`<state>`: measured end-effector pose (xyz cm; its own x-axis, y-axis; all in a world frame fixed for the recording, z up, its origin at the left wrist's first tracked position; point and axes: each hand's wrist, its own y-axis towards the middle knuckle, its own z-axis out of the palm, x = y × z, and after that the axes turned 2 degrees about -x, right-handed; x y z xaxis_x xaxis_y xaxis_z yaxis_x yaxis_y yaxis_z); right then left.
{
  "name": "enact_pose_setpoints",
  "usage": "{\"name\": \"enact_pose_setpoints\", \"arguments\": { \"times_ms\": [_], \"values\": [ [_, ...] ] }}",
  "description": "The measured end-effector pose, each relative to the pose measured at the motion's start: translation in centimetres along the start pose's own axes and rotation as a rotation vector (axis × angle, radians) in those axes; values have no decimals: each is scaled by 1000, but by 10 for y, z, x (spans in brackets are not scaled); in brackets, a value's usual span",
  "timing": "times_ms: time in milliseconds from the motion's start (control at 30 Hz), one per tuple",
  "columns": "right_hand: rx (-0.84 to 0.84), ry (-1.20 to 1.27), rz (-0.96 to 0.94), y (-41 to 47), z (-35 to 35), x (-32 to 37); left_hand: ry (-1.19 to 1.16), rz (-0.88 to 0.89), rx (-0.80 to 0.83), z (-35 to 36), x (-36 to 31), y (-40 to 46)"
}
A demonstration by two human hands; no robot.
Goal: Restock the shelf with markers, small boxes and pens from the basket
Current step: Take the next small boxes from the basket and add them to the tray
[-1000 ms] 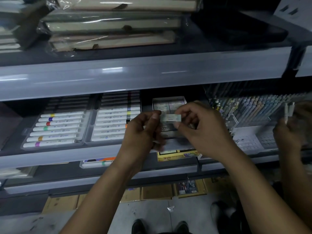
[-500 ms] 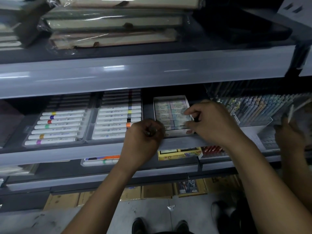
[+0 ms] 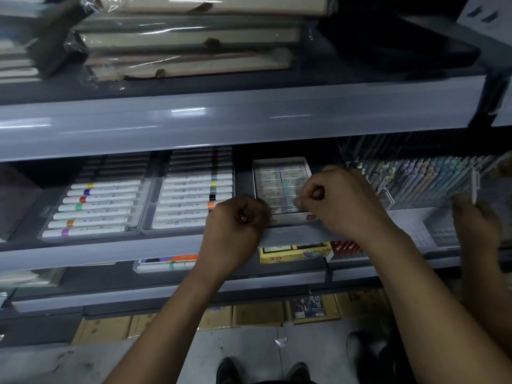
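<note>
Reaching over the shelf edge (image 3: 291, 235), the right hand (image 3: 340, 202) curls its fingers at the near end of the white display box (image 3: 279, 162), pinching one of the small boxes (image 3: 289, 207) packed inside. The left hand (image 3: 235, 223) is a closed fist at the box's near left corner; what it grips, if anything, I cannot tell. Marker trays (image 3: 94, 209) lie to the left.

The small boxes (image 3: 278, 187) lie flat in two neat rows inside a white open carton (image 3: 279, 161) on the grey shelf (image 3: 138, 252); their pale labels face up. To the left, white markers (image 3: 97, 207) with coloured bands lie sideways in clear trays; to the right, pens (image 3: 432, 176) stand packed in a clear holder.
</note>
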<state>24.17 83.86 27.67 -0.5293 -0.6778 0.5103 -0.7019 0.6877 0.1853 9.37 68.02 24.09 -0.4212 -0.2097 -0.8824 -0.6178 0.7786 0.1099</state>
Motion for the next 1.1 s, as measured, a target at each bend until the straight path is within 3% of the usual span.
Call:
{"name": "enact_pose_setpoints", "arguments": {
  "times_ms": [133, 233, 333, 567, 800, 933, 1100],
  "values": [
    [-66, 37, -19, -4, 1, -1, -522, -297, 78, -4, -10, 10],
    [-127, 62, -37, -6, 5, 0, -826, -353, 117, -11, -26, 8],
    [-153, 95, -49, -10, 8, 5, -934, -353, 158, -16, -36, 2],
    [-156, 244, -81, -16, 12, 21, -963, -456, 130, -18, -42, 1],
    [-98, 501, -68, -22, 9, 35, -793, -420, 78, -15, -37, 3],
    [-47, 457, -118, -21, 12, 35, -746, -361, 109, -11, -31, 4],
    [-121, 412, -92, -17, 9, 19, -523, -253, 12, -14, -23, 3]
  ]
}}
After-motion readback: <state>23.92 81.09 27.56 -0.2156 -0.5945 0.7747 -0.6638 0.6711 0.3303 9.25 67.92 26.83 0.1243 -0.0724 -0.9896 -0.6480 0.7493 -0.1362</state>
